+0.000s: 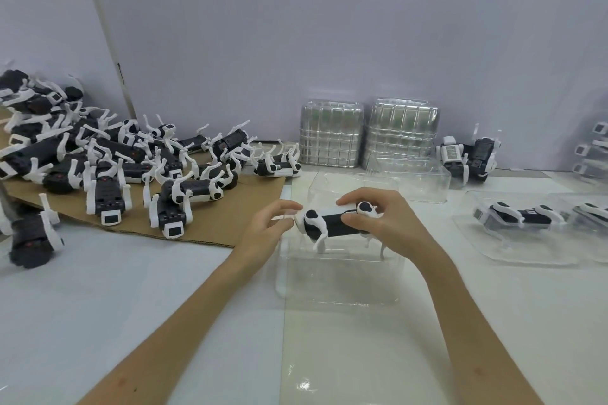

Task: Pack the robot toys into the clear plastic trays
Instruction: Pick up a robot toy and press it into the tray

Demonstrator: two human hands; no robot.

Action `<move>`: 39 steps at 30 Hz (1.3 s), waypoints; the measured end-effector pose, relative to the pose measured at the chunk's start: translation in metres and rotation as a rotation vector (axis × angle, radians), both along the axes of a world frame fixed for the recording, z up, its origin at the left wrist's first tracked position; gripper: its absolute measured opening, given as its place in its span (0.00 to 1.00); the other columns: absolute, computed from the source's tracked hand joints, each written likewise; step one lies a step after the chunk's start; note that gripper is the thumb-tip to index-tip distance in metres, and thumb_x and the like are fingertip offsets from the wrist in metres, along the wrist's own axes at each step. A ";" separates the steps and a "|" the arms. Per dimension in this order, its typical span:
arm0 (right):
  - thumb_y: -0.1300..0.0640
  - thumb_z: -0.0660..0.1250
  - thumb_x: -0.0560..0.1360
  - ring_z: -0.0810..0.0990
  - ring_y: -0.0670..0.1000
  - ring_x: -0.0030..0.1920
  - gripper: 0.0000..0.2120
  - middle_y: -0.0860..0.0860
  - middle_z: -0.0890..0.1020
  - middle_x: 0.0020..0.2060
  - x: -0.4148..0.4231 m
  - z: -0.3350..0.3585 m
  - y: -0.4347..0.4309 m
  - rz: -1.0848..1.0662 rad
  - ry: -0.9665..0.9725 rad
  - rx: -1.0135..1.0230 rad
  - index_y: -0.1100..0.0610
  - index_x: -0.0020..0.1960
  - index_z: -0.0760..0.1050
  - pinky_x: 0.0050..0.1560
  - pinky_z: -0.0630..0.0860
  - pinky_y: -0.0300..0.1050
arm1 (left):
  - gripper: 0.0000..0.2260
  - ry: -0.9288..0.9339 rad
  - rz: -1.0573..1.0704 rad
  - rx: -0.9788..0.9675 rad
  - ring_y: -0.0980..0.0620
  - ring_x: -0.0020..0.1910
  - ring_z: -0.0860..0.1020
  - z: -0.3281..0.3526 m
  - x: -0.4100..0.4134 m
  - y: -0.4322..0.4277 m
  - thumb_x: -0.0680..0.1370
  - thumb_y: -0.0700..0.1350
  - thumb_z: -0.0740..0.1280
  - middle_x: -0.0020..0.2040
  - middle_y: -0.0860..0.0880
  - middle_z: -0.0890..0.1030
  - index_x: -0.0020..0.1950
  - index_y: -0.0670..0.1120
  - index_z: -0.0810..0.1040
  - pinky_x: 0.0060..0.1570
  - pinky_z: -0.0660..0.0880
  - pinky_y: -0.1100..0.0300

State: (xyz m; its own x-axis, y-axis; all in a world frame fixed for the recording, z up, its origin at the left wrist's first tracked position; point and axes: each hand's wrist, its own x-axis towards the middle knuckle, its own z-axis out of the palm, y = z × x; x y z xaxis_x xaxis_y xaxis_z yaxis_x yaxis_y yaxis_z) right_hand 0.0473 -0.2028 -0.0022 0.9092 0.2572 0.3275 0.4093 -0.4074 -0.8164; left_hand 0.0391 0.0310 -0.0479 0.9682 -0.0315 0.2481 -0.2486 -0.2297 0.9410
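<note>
A robot toy [332, 222] is held over a clear tray [339, 279].
Many unpacked toys [108, 161] are piled at left; left hand [266, 230] fingers are loosely spread, right hand [381, 217] fingers are curled round the toy; packed trays [526, 240] are seen at right.

Right grip [371, 219] curled tight, left grip [268, 225] fingers extended, both forearms angled inward.
</note>
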 end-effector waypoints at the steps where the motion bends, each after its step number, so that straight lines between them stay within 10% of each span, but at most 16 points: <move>1: 0.58 0.74 0.73 0.80 0.41 0.44 0.09 0.38 0.84 0.47 0.001 0.000 0.000 -0.006 0.009 -0.006 0.44 0.48 0.84 0.50 0.79 0.44 | 0.15 -0.010 0.001 -0.005 0.61 0.54 0.78 0.000 0.000 0.000 0.80 0.37 0.63 0.56 0.58 0.82 0.53 0.58 0.81 0.56 0.72 0.60; 8: 0.54 0.74 0.73 0.78 0.32 0.45 0.07 0.43 0.84 0.49 0.000 -0.004 0.006 -0.012 0.033 -0.137 0.42 0.47 0.82 0.43 0.66 0.30 | 0.18 -0.016 0.014 -0.044 0.64 0.48 0.79 0.001 0.000 0.001 0.79 0.33 0.61 0.50 0.59 0.84 0.51 0.54 0.82 0.52 0.72 0.60; 12: 0.53 0.74 0.73 0.79 0.41 0.54 0.07 0.42 0.84 0.50 0.001 -0.004 0.003 -0.015 0.028 -0.159 0.41 0.47 0.82 0.51 0.69 0.37 | 0.16 0.000 0.035 -0.024 0.52 0.47 0.77 -0.001 0.001 0.002 0.80 0.35 0.62 0.49 0.48 0.83 0.49 0.53 0.85 0.53 0.68 0.57; 19: 0.53 0.74 0.73 0.79 0.40 0.52 0.05 0.41 0.85 0.47 0.000 -0.010 0.005 -0.029 0.010 -0.203 0.42 0.45 0.82 0.54 0.71 0.33 | 0.09 0.012 0.001 0.049 0.63 0.54 0.78 0.003 -0.003 -0.001 0.79 0.43 0.65 0.55 0.55 0.82 0.52 0.53 0.83 0.52 0.70 0.66; 24: 0.52 0.70 0.77 0.78 0.39 0.44 0.04 0.35 0.83 0.43 0.005 -0.012 0.005 -0.164 -0.160 -0.057 0.45 0.44 0.82 0.45 0.67 0.24 | 0.32 0.160 0.012 0.057 0.59 0.59 0.76 0.000 -0.005 0.002 0.68 0.58 0.68 0.62 0.53 0.77 0.72 0.53 0.68 0.54 0.72 0.62; 31: 0.49 0.62 0.80 0.80 0.42 0.41 0.12 0.41 0.82 0.36 0.011 -0.013 -0.008 -0.404 -0.116 -0.013 0.47 0.41 0.80 0.44 0.73 0.40 | 0.19 0.055 0.166 0.113 0.56 0.56 0.80 0.004 -0.009 0.003 0.68 0.54 0.65 0.50 0.55 0.84 0.57 0.51 0.81 0.54 0.75 0.56; 39: 0.35 0.56 0.79 0.78 0.39 0.56 0.24 0.41 0.78 0.63 0.005 -0.008 -0.006 -0.028 0.278 0.053 0.43 0.70 0.71 0.55 0.73 0.41 | 0.20 -0.349 0.275 -0.029 0.57 0.56 0.81 0.014 -0.017 0.007 0.72 0.46 0.66 0.56 0.62 0.82 0.64 0.57 0.79 0.55 0.77 0.62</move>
State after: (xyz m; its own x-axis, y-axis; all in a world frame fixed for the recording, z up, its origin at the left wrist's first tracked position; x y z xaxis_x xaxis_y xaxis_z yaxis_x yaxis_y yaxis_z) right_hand 0.0527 -0.2088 -0.0099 0.9725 0.2202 0.0765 0.1556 -0.3691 -0.9163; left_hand 0.0218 0.0377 -0.0339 0.7979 0.2271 0.5584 -0.4858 -0.3061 0.8187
